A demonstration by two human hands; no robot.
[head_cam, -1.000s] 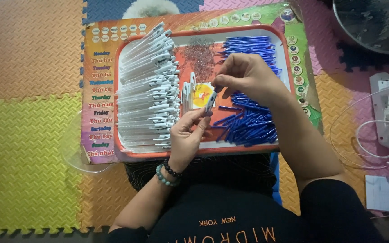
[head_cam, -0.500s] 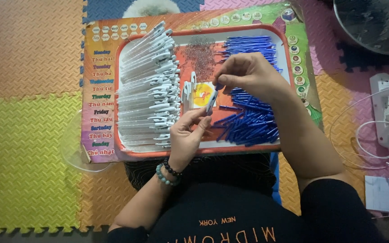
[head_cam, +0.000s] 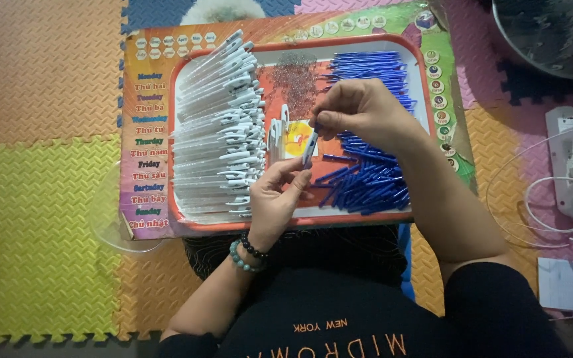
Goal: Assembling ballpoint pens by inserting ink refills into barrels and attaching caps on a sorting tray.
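Note:
An orange-rimmed tray (head_cam: 300, 222) rests on a colourful printed board (head_cam: 142, 172) in front of me. On the tray's left side lies a stack of several white pen barrels (head_cam: 217, 119). A heap of blue pen parts (head_cam: 373, 179) fills its right side, and small metal springs (head_cam: 294, 76) are scattered at the top middle. My left hand (head_cam: 274, 202) holds the lower end of a white pen barrel (head_cam: 309, 147) over the tray's middle. My right hand (head_cam: 363, 109) pinches the barrel's upper end, with a bit of blue at its fingertips.
A few white pen pieces (head_cam: 277, 130) stand beside a yellow patch on the tray. A metal bowl (head_cam: 552, 33) sits at the top right. A white power strip (head_cam: 568, 162) with cables lies at the right. Foam floor mats (head_cam: 34, 166) surround the board.
Both hands stay over the tray's middle on the white barrel. My right hand's fingers have shifted slightly at the barrel's top end.

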